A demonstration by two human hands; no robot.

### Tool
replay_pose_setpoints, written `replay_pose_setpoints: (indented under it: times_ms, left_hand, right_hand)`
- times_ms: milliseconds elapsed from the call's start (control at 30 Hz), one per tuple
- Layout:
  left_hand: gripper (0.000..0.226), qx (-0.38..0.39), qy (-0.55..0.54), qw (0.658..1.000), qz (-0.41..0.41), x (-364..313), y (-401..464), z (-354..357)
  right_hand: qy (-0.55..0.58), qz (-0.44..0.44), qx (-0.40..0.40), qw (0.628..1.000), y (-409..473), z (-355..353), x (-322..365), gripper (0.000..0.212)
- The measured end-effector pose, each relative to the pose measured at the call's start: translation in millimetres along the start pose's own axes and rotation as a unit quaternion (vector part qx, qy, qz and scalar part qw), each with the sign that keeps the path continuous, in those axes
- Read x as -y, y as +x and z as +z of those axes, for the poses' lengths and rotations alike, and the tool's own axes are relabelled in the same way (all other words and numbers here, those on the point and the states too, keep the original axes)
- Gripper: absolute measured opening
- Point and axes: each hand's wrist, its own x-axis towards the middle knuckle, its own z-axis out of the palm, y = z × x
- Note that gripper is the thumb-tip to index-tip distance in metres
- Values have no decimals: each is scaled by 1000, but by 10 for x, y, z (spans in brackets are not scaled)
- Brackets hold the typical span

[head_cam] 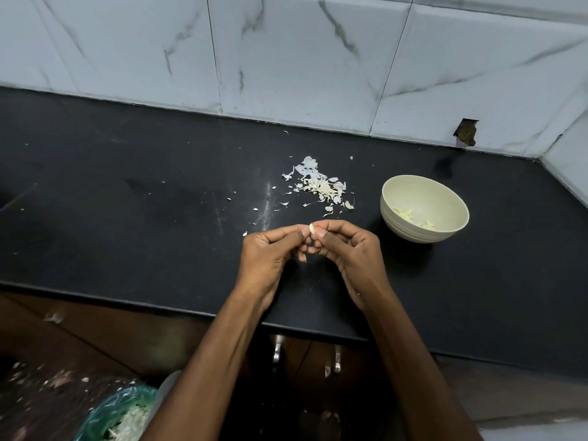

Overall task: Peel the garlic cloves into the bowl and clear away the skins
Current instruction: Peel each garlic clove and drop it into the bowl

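Near me, my left hand [270, 253] and right hand [346, 249] pinch one garlic clove [312, 229]; flicked skin could miss the skins pile [321, 186].

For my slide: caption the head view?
Both hands peel a garlic clove beside the bowl and skins.

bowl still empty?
No, the bowl on the counter already holds several pale peeled garlic pieces at its bottom.
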Motion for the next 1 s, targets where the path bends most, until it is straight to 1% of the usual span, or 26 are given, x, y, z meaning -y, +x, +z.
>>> replay_pose_setpoints:
  times_ms: [67,133,267,633,733,867,1000]
  left_hand:
    - [17,-2,-3,1000,-7,9,16,-7]
    - [16,-1,-11,1000,-13,10,18,0]
    - [17,17,-32,999,-18,5,3,2]
    - [13,27,-20,999,-12,-25,-21,-2]
    - [12,17,-17,1000,-11,-22,-12,5]
    - [13,13,-17,1000,-13,-13,-11,1]
    - [18,25,-17,999,-23,-32,-13,-9]
  right_hand:
    - [1,-1,-1,1000,-9,9,-4,20]
    - [-1,-3,-7,1000,-11,15,-10,16]
    - [5,2,-20,1000,0,14,-15,14]
    - [2,4,-11,1000,-16,3,-5,12]
    - [7,4,-5,1000,-8,5,-4,16]
    - [18,4,-1,1000,-12,5,-6,27]
    - [40,5,11,999,-20,-5,9,25]
